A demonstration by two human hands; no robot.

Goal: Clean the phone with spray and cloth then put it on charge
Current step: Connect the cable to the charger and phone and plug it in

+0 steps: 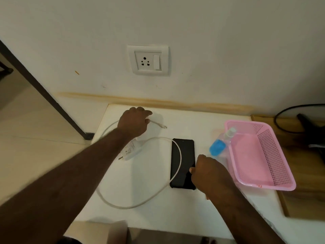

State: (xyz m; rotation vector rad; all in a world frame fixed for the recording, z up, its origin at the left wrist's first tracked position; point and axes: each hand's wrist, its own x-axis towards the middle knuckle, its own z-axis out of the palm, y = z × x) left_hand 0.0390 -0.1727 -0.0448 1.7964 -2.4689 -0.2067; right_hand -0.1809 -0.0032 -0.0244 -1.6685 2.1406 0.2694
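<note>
A black phone (182, 162) lies flat, white cable (177, 155) looped across it. Right hand (209, 173) fingers grip its 5 o'clock edge; left hand (134, 120) pinches the cable near the plug end.

Home rm, wall socket (147, 60), pink basket (274, 155), tiled floor (26, 124)

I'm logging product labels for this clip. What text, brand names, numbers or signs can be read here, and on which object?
White charger adapter: grey print on its face, too small to read.
Pink plastic basket: red marking on its near rim, too blurred to read.
Clear spray bottle with blue liquid: no readable label.
Black phone: no text visible.
</note>
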